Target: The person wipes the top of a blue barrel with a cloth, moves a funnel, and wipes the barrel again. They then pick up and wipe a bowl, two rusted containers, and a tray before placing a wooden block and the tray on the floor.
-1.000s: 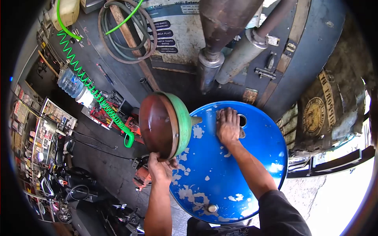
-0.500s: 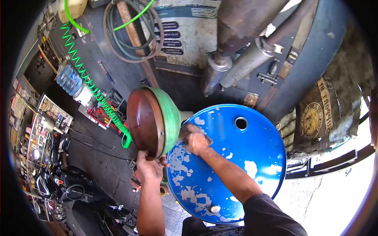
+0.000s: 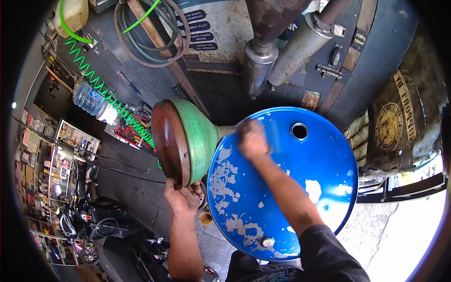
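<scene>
A large green funnel (image 3: 197, 136) with a reddish-brown inside lies tilted on its side, its wide mouth facing left. My left hand (image 3: 184, 197) grips the lower edge of its rim, thumb inside and fingers beneath. The narrow metal spout (image 3: 226, 131) points right, over the edge of a blue drum (image 3: 282, 188). At the spout's tip is my right hand (image 3: 253, 140), closed and blurred by motion. A dark, cloth-like rag (image 3: 242, 130) shows in its fingers, smeared too. The drum top has worn white patches, an open round hole (image 3: 299, 131) and a small closed bung (image 3: 267, 242).
Metal exhaust mufflers (image 3: 300, 49) hang behind the drum. A coiled green air hose (image 3: 101, 96) and a looped hose (image 3: 152, 42) hang at the upper left. Below the hose are a water jug (image 3: 89, 98) and a tool tray (image 3: 134, 131). A motorcycle (image 3: 108, 230) stands lower left.
My right hand has slid from the funnel's neck along the spout to its tip, away from the cone. The left hand keeps its hold on the rim. The whole view has shifted slightly.
</scene>
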Available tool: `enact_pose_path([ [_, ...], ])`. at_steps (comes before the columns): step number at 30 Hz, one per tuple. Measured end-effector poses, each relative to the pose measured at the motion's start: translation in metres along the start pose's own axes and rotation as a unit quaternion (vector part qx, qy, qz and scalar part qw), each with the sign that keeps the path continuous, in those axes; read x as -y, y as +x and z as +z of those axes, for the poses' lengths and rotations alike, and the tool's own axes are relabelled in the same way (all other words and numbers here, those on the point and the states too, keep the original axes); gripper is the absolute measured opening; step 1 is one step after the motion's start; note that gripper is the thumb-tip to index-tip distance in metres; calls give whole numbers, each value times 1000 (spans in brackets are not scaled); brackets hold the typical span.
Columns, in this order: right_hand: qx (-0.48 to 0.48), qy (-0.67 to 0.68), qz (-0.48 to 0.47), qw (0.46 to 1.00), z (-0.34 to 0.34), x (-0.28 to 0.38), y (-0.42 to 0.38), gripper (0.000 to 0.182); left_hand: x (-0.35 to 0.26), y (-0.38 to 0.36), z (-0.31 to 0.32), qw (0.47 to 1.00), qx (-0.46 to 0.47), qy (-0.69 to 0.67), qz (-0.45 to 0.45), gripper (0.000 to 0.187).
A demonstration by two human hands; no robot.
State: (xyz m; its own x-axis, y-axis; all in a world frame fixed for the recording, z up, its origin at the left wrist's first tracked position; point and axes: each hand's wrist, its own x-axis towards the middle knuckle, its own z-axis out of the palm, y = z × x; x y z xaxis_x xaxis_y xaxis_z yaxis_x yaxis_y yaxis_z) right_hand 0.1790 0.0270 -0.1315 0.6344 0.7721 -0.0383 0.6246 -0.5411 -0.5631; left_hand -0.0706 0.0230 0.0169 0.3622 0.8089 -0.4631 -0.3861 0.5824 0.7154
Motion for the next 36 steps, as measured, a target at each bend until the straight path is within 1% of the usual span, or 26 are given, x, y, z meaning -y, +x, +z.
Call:
enact_pose_path([
  [1,-161,-54,-172,970,40,8,-22,28,-1,1,1,1000,8,-4,-6,51],
  [2,-85,-91,-226,966,27,38,-65,29,-1,1,8,1000,11,-4,-6,51],
  [4,31,-41,-256,965,30,54,-119,34,2,-1,25,1000,4,22,15,45],
  [5,29,-42,-250,967,25,48,-123,34,5,-3,33,999,13,39,17,47],
  [7,-56,48,-381,922,21,37,-123,34,15,-6,47,998,29,50,0,48],
  [9,-52,-107,-326,938,6,17,-89,32,25,0,48,997,57,45,-21,53],
  [10,11,-88,-205,975,-18,9,-68,31,27,-4,50,996,66,58,-22,53],
  [11,-14,-118,-151,981,-40,-6,-49,31,29,-10,51,996,67,53,-21,53],
  [12,-128,-177,-146,965,-36,-34,-20,34,31,-16,52,997,64,46,-18,54],
  [13,-79,-207,-77,972,-61,-41,-10,37,31,-20,51,998,50,45,-18,55],
  [14,-231,-19,-110,967,-50,-58,3,39,29,-22,45,997,45,51,-20,55],
  [16,-184,-157,-64,968,-35,-34,-12,39,26,-19,38,997,49,56,-18,56],
  [17,-68,-128,-95,985,-32,-9,-38,40,25,-18,38,997,50,58,-19,56],
  [18,44,-97,-124,987,-25,18,-68,41,24,-15,41,997,46,63,-14,57],
  [20,-48,-28,-207,977,46,43,-102,40,31,-16,60,997,50,62,-12,57],
  [21,-52,-29,-201,978,32,38,-103,40,33,-21,77,995,58,78,-15,54],
  [23,82,-115,-279,950,-10,32,-94,40,40,-25,92,992,79,94,-14,53],
  [25,31,-44,-154,987,-31,1,-55,39,49,-31,99,991,88,98,-12,54],
  [26,-48,-69,-129,988,-32,-24,-34,39,52,-33,99,992,88,92,-12,56],
  [27,8,-152,-62,986,-65,-36,-26,39,53,-31,97,993,94,71,-24,51],
  [28,-46,-213,-54,974,-75,-58,-15,41,54,-29,96,993,95,71,-22,51],
  [29,-137,-235,-36,962,-68,-80,-4,42,56,-29,95,992,97,75,-28,51],
  [30,-134,-237,-38,962,-66,-83,-16,42,57,-28,92,991,98,79,-35,50],
  [32,-194,-187,-66,961,-64,-84,-52,43,63,-15,87,990,112,67,-48,50],
  [34,-208,-142,-109,962,-51,-87,-98,44,68,-7,86,985,145,69,-60,49],
  [36,-190,-159,-122,961,-57,-94,-117,44,73,-9,88,985,152,52,-62,48],
])
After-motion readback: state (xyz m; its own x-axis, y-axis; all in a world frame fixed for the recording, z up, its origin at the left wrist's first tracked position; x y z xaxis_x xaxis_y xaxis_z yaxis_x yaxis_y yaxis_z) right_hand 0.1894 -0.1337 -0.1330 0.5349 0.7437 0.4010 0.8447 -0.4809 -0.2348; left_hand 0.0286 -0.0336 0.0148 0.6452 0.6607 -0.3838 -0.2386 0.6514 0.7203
